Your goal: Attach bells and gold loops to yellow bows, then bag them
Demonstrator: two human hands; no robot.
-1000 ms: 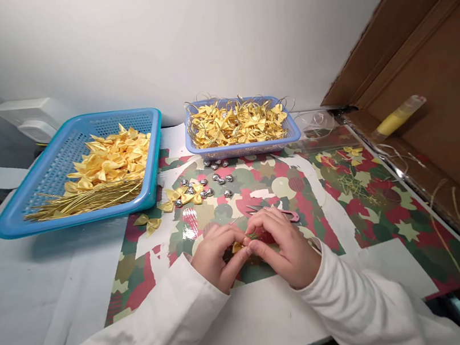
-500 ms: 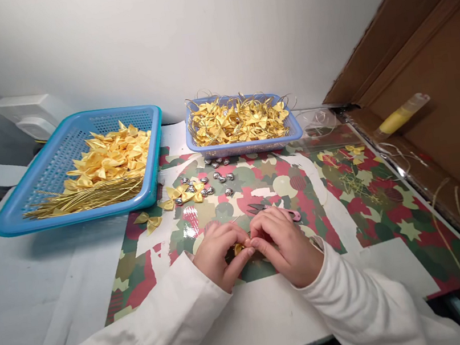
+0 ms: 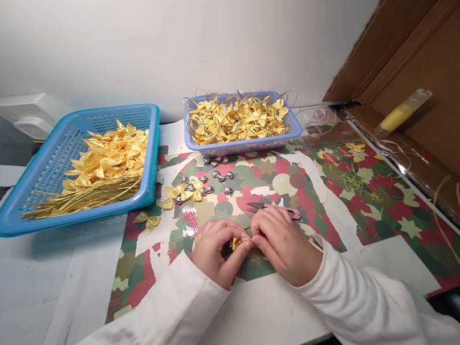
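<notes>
My left hand and my right hand meet fingertip to fingertip low in the middle of the table. Between them they pinch a small yellow ribbon bow; a thin gold cord seems to run from it to my right fingers. Most of the bow is hidden by the fingers. Small pink-handled snips lie on the patterned mat just beyond my right hand. Loose silver beads and a few yellow bows lie farther back.
A large blue basket at the left holds yellow bows and gold cords. A smaller blue basket at the back holds bows with cords. A brown cardboard box with a yellow tube stands at the right. A single bow lies left.
Both hands have stayed together on the bow and shifted only slightly. The fingers have worked closer around it, hiding more of it.
</notes>
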